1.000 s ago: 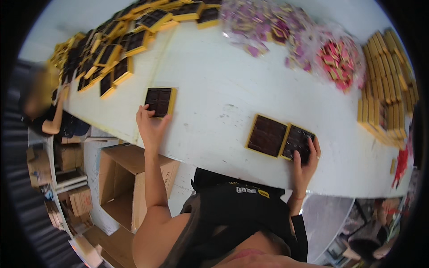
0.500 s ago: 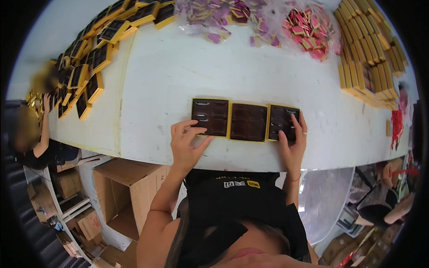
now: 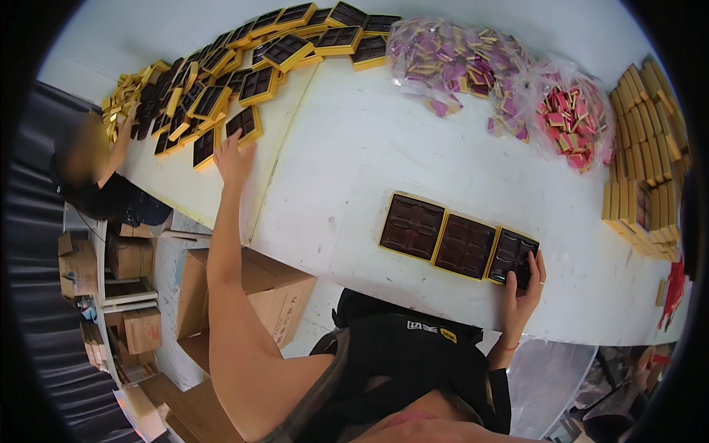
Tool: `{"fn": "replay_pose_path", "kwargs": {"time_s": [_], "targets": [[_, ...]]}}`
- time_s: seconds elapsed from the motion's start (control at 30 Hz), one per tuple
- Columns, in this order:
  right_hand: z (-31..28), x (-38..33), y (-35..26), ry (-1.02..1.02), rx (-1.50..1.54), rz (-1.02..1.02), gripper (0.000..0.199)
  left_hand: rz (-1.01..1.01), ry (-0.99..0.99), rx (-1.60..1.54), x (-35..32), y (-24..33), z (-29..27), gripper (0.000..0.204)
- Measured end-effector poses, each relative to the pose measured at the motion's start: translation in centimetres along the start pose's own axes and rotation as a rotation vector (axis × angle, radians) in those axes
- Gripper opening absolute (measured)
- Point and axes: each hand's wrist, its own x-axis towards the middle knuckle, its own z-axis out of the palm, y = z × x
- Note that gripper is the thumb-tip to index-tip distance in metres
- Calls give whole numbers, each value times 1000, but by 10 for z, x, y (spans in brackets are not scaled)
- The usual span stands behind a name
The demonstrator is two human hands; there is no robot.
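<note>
Three gold-edged trays with dark brown insets lie side by side on the white table (image 3: pixel 369 148): the left tray (image 3: pixel 411 227), the middle tray (image 3: pixel 464 246) and the right tray (image 3: pixel 509 255). My right hand (image 3: pixel 523 289) rests on the right tray's near corner, fingers spread over it. My left hand (image 3: pixel 233 158) is stretched far to the left, open, just short of a heap of the same trays (image 3: pixel 244 81); nearest to it is one tray (image 3: pixel 244 125) at the heap's edge.
Clear bags of purple wrapped pieces (image 3: pixel 458 63) and pink-red wrapped pieces (image 3: pixel 572 118) lie at the back. Stacked gold boxes (image 3: pixel 642 155) stand at the right. Another person (image 3: pixel 88 166) works at the far left. Cardboard boxes (image 3: pixel 258 288) sit under the table's edge.
My left hand has left the row of three trays and swung far left toward the heap. My right hand has stayed on the right tray.
</note>
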Motion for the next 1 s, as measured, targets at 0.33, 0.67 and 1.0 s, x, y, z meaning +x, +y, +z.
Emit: {"fn": "replay_pose_path", "kwargs": {"time_s": [0.33, 0.67, 1.0], "targets": [[-3, 1, 5, -16, -11, 9, 49, 73, -248, -667, -146, 169, -119, 73], [-2, 3, 1, -18, 32, 55, 50, 163, -299, -478, -143, 188, -103, 60], [-29, 10, 18, 115, 119, 190, 56, 274, -414, -764, -150, 232, -102, 59]]}}
